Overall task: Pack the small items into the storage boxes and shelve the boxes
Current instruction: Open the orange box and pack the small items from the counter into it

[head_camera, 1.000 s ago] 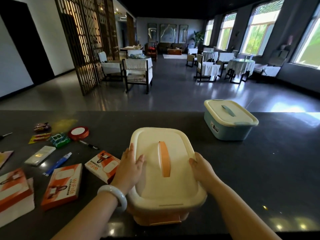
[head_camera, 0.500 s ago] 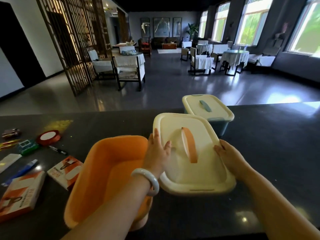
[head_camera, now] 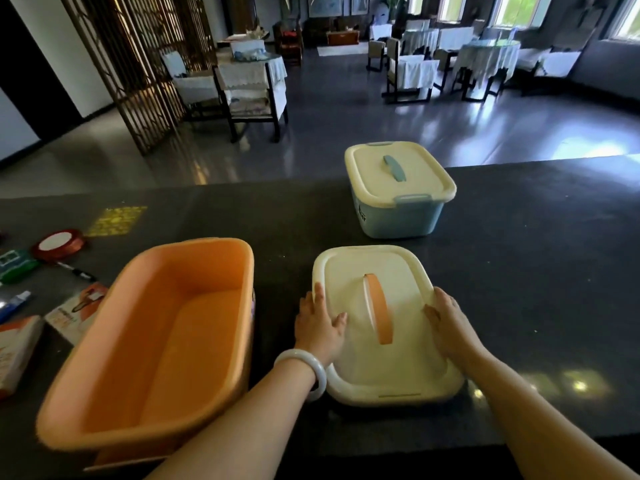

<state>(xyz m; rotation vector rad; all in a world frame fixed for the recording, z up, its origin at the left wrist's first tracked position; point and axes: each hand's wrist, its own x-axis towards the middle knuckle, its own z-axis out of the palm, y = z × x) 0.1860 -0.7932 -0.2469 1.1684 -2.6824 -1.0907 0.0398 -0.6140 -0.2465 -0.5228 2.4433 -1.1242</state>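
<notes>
Evidently the packing has only reached the opening step: the orange storage box [head_camera: 156, 344] stands uncovered at near left, nothing visible inside, while its cream lid [head_camera: 384, 327] lies flat on the dark counter [head_camera: 536, 289] just to its right. The left hand [head_camera: 320, 327] and right hand [head_camera: 450, 323] clasp the lid's side edges, fingers lightly curled. Next comes letting go and reaching left for the small items [head_camera: 65, 308]. Farther off, the blue storage box [head_camera: 401, 216] sits lidded.
</notes>
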